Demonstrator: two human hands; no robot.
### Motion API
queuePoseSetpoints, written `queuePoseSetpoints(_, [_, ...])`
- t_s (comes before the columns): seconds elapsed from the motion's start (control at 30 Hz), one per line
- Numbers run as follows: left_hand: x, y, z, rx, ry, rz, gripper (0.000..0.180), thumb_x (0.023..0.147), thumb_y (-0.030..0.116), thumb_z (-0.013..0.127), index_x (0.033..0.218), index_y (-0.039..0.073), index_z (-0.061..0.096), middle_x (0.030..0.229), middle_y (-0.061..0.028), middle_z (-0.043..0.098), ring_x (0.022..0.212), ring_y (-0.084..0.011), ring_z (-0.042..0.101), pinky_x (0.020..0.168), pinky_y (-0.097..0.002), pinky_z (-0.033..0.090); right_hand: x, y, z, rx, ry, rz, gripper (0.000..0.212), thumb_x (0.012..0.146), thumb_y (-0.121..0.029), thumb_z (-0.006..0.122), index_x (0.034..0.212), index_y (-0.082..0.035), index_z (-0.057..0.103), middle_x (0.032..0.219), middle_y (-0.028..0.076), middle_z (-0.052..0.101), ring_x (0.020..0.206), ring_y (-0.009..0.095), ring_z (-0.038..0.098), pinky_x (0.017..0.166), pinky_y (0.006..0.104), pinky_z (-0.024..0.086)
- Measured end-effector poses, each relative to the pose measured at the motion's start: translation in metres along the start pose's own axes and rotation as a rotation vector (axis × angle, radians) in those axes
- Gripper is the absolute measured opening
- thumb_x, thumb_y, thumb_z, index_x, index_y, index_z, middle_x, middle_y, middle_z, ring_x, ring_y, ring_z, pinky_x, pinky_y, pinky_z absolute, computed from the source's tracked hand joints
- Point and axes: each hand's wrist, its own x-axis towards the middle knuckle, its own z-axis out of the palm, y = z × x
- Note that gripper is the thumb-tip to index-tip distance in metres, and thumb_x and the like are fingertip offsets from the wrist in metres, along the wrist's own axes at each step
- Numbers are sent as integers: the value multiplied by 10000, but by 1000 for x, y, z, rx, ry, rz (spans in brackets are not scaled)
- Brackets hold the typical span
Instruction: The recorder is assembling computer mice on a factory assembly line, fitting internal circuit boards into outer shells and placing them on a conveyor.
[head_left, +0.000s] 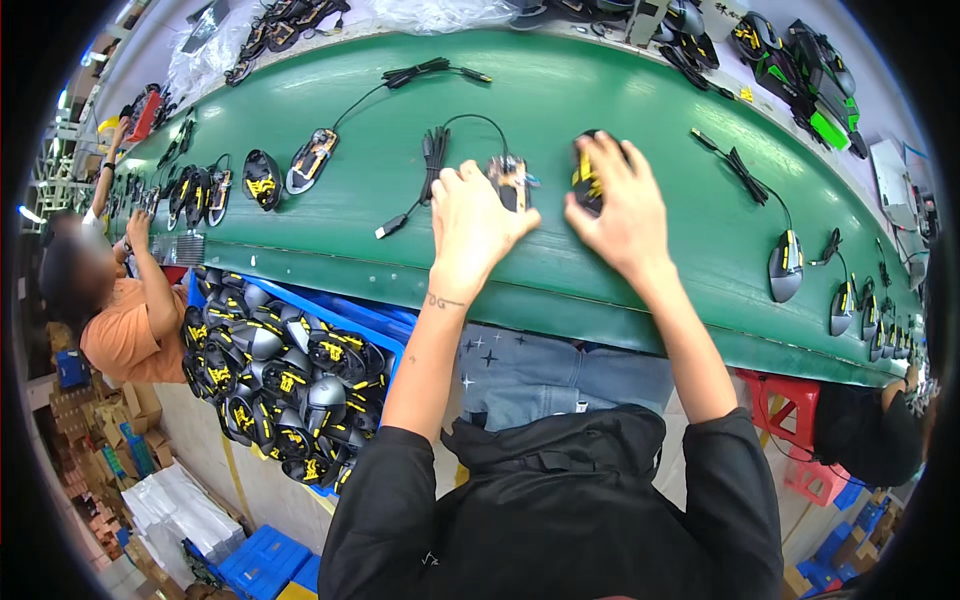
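Observation:
On the green conveyor belt, my left hand (472, 222) is closed round the near end of an opened computer mouse base (512, 178), thumb on its right side. The base's bare circuit board shows, and its black cable (434, 160) lies bundled to the left, with the plug toward me. To the right, my right hand (630, 205) grips a black mouse top shell (586, 178) with yellow parts on its inner side. The fingers cover the shell's right edge. Shell and base are apart.
Another opened mouse base (312, 160) and a loose shell (262, 180) lie to the left; an assembled mouse (786, 268) lies right. A blue crate (398, 350) full of shells stands by my left arm. A co-worker in orange (135, 325) sits left; another person (870, 435) is right.

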Motion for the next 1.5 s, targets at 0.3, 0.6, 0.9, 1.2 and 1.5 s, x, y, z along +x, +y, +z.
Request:
queuePoseSetpoints(0.3, [-65,4,-1,-573,-207,49,531,705,183,831,1100,-28,545,1016,-136,596,937,-253,618,819,-354,512,-67,-48,-20,1040,-191,723,359,877,-163,730,1170,28,649,938,91,729,758,118,643,709,271,524])
queuePoseSetpoints(0.6, [-83,12,16,-2002,-558,-338,536,1015,379,398,1373,-16,459,1327,-195,548,1187,-282,583,992,-465,498,-62,-62,-36,1286,-202,814,338,898,-80,693,1211,40,647,1010,101,726,830,95,664,699,259,590])
queuePoseSetpoints(0.9, [-79,9,30,-1891,-662,-271,526,1047,410,325,1366,12,451,1155,-120,609,980,-217,656,797,-414,598,-61,-36,-42,1059,-219,752,247,856,-34,711,1094,32,712,918,127,742,772,142,707,686,257,587])
queuePoseSetpoints(1.2, [-83,31,43,-1869,-390,-320,605,1062,439,215,1327,-24,499,1023,-126,668,951,-211,648,877,-336,525,-71,-80,-25,541,435,385,138,799,38,719,935,18,731,876,104,737,777,219,722,669,294,566])
queuePoseSetpoints(1.5, [-64,21,34,-2167,-588,-333,541,1067,436,273,1279,-13,490,1043,-123,608,1006,-199,604,901,-321,502,-75,-31,-29,307,75,-394,335,705,24,660,1040,13,665,1079,158,683,1119,304,618,881,375,543])
